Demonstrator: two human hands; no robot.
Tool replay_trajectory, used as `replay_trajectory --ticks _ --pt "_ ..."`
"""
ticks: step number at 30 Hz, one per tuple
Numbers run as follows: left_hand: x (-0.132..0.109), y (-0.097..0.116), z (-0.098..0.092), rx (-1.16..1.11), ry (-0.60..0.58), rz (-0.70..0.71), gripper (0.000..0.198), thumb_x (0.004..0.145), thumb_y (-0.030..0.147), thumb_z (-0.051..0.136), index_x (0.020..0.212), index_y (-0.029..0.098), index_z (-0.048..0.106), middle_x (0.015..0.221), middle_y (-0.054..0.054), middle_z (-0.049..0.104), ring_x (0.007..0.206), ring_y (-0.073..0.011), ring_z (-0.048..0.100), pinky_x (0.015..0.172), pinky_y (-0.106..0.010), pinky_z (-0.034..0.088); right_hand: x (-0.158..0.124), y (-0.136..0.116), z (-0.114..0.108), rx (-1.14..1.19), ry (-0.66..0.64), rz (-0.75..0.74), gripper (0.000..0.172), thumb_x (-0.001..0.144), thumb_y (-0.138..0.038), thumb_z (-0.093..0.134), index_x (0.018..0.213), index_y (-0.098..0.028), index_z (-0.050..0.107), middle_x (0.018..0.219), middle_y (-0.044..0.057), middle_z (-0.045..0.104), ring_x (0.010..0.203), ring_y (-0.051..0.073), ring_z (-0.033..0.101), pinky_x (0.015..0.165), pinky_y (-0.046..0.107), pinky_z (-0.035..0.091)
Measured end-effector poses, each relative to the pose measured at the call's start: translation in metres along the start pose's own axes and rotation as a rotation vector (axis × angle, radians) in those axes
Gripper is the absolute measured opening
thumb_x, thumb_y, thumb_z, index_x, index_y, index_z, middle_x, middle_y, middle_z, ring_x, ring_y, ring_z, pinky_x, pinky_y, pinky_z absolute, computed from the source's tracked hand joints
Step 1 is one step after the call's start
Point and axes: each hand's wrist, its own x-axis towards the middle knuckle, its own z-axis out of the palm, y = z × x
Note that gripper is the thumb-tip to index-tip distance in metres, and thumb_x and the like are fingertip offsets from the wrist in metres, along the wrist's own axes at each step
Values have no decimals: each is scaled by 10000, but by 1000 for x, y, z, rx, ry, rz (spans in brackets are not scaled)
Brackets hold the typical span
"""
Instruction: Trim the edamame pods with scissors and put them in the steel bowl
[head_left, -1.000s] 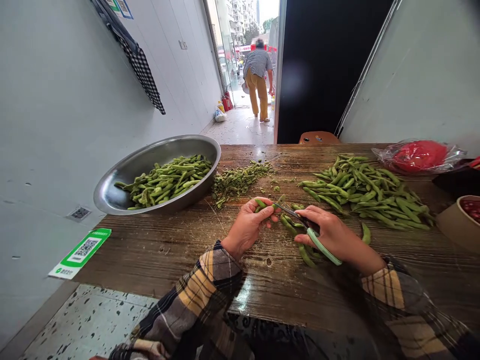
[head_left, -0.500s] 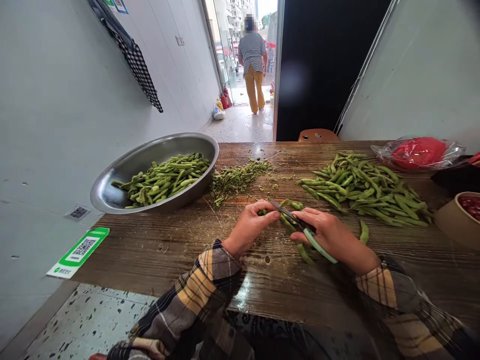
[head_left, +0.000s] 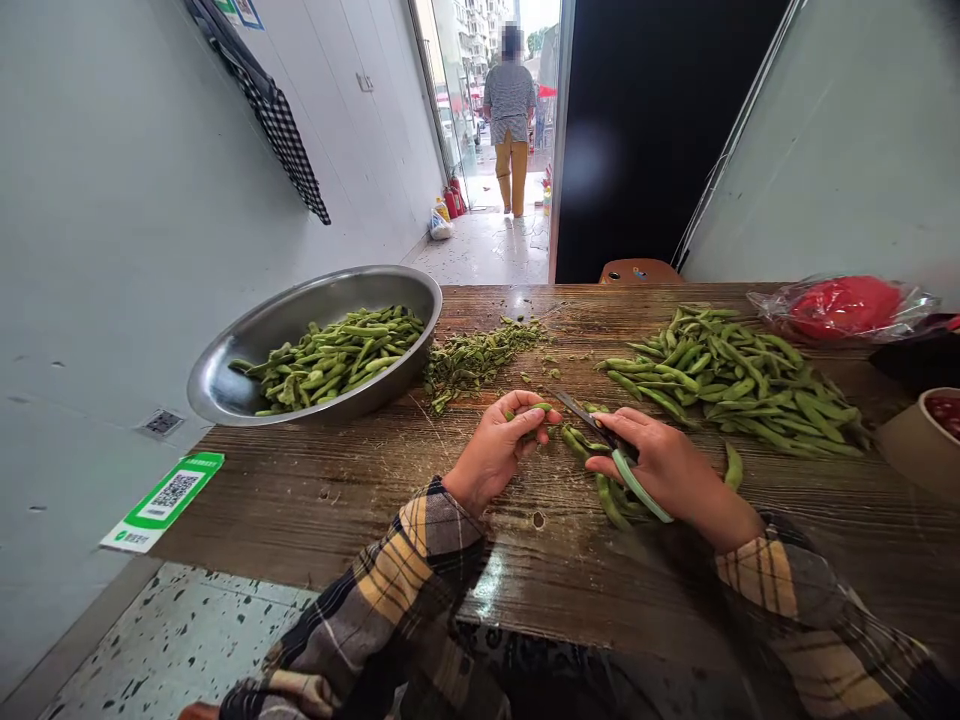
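Note:
Between the thumb and fingers of my left hand point(head_left: 504, 447) is a green soybean pod point(head_left: 534, 412). My right hand point(head_left: 660, 465) is closed round scissors point(head_left: 636, 482) with pale green handles, their blades pointing up and left toward the pod, a small gap apart from it. Several loose pods point(head_left: 611, 500) lie on the wooden table point(head_left: 360, 500), partly hidden beneath my right hand. A big heap of pods point(head_left: 739, 385) spreads to the right. Left of my hands, a steel basin point(head_left: 217, 375) holds more pods, and a pile of cut trimmings point(head_left: 480, 355) lies beside it.
A red item in clear plastic point(head_left: 847, 305) and a tan paper tub point(head_left: 911, 445) stand at the right. A green QR card point(head_left: 169, 500) sits at the left table edge. Beyond the table, a person point(head_left: 510, 120) is in the doorway.
My left hand has turned and drawn slightly back, so the pod shows more and the scissor tips stand apart from it. The person in the doorway has moved farther away.

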Motion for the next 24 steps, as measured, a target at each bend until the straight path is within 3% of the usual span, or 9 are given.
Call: replay_trajectory --ticks 4,11,20,24 --pt "0 -1 1 6 -27 14 258 736 282 731 877 148 562 785 -21 662 560 -67 540 482 -173 318 1 -8 -4 -18 -49 21 485 829 -432 649 1241 -196 551 1053 77 636 728 186 637 679 328 514" --pt "-2 -4 3 32 -147 6 244 770 310 708 890 144 574 792 -36 672 558 -72 551 503 -180 349 1 -11 -2 -3 -67 1 470 836 -442 635 1236 -211 551 1036 71 624 760 192 636 660 311 514" --pt "-7 -2 7 51 -271 -86 214 815 321 649 877 143 548 762 -53 666 550 -94 584 467 -182 365 -3 -6 5 -9 -4 -66 389 879 -412 585 1207 -204 563 1059 103 657 896 240 669 772 347 532" --pt "-5 -1 6 -28 -250 -113 164 827 250 611 937 141 557 783 -57 662 574 -108 607 479 -184 408 -2 -3 6 -19 34 -70 395 874 -428 587 1187 -187 583 1058 114 670 895 246 674 771 353 539"
